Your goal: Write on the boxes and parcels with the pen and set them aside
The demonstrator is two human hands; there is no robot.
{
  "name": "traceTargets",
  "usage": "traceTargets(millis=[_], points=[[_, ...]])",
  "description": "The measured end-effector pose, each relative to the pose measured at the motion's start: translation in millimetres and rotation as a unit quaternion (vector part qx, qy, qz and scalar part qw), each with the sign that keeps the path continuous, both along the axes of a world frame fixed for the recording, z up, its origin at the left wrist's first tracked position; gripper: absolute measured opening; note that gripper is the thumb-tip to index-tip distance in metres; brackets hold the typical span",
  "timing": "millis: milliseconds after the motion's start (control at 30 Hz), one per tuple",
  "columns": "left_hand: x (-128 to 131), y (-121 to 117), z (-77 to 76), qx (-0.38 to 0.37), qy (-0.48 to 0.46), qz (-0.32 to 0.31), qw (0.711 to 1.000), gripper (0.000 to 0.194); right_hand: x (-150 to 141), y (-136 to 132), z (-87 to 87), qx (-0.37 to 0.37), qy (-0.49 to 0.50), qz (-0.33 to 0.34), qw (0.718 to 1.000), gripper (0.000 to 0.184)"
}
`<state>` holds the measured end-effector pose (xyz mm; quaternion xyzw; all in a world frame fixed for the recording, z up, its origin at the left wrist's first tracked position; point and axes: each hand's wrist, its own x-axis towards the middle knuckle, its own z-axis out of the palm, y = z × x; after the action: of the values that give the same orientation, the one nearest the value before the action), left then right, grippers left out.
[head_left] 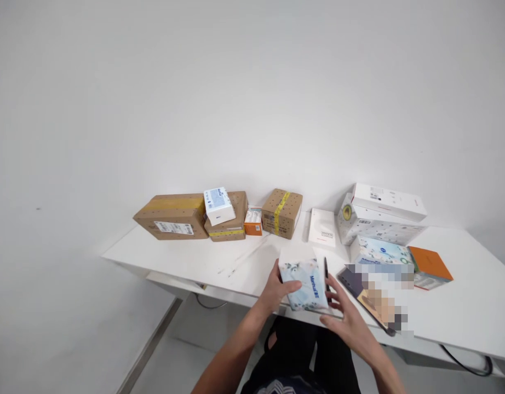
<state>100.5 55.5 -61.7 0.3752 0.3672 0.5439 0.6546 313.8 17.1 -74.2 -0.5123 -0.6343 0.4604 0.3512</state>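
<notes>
A pale blue floral tissue pack (304,284) is tilted up at the table's front edge, its printed front towards me. My left hand (277,287) grips its left side, with the thumb across the front and the other fingers mostly hidden behind. At the pack's right side, my right hand (346,317) has its fingers apart; whether the fingertips touch the pack I cannot tell. A slim black pen-like thing (326,268) lies just right of the pack, partly behind the right fingertips. To the right of that hand lies a dark flat tablet-like thing (353,280), partly blurred out.
Along the wall stand a long carton (176,210), a flatter carton (228,224) bearing a white-blue pack (218,205), an orange-white box (253,221) and a taped carton (281,213). Rightward are a power bank box (322,227), white boxes (382,221), another tissue pack (379,250) and an orange box (431,265).
</notes>
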Motion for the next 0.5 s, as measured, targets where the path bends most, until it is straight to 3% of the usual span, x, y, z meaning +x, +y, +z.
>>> traceTargets(millis=[133, 267, 367, 500], points=[[3, -9, 9.0, -0.066, -0.038, 0.020, 0.997, 0.057, -38, -8, 2.4, -0.112, 0.134, -0.033, 0.984, 0.084], [-2, -11, 7.4, -0.097, -0.079, 0.013, 0.992, 0.069, -46, -4, 6.4, -0.210, 0.275, -0.119, 0.931, 0.069], [-10, -10, 2.7, -0.093, -0.031, 0.037, 0.995, 0.069, -36, 23, 14.0, -0.221, 0.338, -0.170, 0.899, 0.052], [-24, -9, -6.0, -0.046, 0.156, 0.091, 0.983, 0.048, -18, 86, 24.8, -0.171, 0.339, -0.231, 0.896, 0.042]])
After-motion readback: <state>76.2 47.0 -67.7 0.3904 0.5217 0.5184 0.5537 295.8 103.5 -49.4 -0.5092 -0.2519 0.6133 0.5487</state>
